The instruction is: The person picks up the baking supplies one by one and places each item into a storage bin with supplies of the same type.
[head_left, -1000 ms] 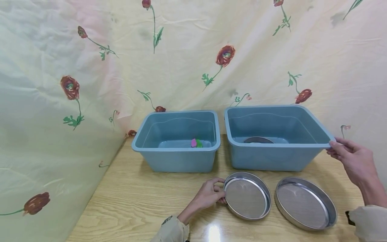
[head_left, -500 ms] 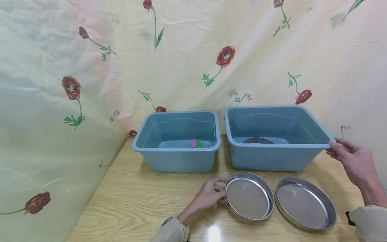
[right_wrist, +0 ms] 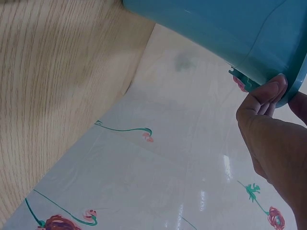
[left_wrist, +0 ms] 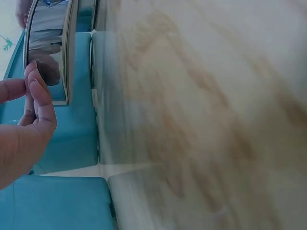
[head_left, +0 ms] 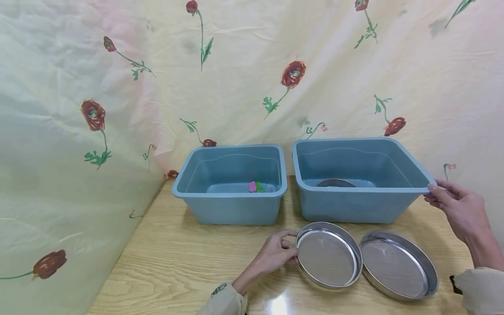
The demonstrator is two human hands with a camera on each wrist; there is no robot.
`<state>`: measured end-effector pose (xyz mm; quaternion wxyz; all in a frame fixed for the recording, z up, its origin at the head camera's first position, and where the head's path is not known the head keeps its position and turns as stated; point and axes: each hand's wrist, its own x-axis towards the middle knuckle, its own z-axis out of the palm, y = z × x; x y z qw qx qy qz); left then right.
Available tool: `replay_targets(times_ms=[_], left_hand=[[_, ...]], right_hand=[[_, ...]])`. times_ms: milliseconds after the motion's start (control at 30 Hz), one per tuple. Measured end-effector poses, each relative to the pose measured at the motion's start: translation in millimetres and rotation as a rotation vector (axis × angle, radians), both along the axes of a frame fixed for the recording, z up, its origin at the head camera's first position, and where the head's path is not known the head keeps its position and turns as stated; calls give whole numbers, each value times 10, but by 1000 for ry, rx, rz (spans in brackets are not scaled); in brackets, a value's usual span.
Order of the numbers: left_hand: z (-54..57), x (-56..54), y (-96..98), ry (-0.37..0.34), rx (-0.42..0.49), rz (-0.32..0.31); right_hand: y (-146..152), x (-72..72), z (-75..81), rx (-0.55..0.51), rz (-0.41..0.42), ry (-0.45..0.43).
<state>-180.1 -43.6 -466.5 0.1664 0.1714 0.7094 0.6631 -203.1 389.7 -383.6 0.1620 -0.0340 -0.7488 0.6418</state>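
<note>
My left hand (head_left: 273,253) pinches the left rim of a round metal sieve (head_left: 327,258) with a fine mesh floor. In the left wrist view this sieve's shiny side (left_wrist: 45,33) appears raised a little above the table. Its right edge meets the rim of a second, similar sieve (head_left: 397,269) at the right; whether they touch I cannot tell. With thumb and fingers, my right hand (head_left: 460,210) grips the front right corner of the right blue tub (head_left: 354,205). Inside that tub part of another round metal rim (head_left: 336,180) shows, the rest hidden by the front wall.
Left of the right tub stands another blue tub (head_left: 232,210), holding a pink piece (head_left: 252,187) and a green piece (head_left: 259,187). A flowered cloth (head_left: 236,87) hangs behind and along the left side. The wooden table (head_left: 169,262) extends to the left.
My left hand has moved slightly right with the sieve, narrowing the space to the second sieve. The right hand and both tubs have stayed in place.
</note>
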Motion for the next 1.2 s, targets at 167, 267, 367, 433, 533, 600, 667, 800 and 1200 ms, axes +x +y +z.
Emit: replay_targets(times_ms=[167, 267, 367, 433, 533, 600, 667, 800, 1200], left_hand=[[41, 9, 13, 9, 8, 8], [60, 8, 27, 12, 17, 2], [79, 8, 35, 9, 22, -11], [90, 6, 43, 1, 29, -20], [111, 4, 56, -9, 37, -30], [127, 0, 66, -12, 36, -32], [144, -2, 76, -9, 34, -29], [196, -7, 93, 0, 35, -29], [280, -45, 120, 25, 40, -63]], right_hand=[[-5, -12, -1, 21, -6, -4], [-3, -14, -2, -15, 4, 5], [-2, -11, -4, -40, 12, 8], [-3, -8, -7, -49, 12, 6], [-4, -8, -12, -56, 12, 5], [-3, -9, -14, -67, 13, 9], [0, -10, -16, -77, 17, 15], [3, -14, -14, -77, 18, 18], [-5, -16, -20, -33, 1, 5]])
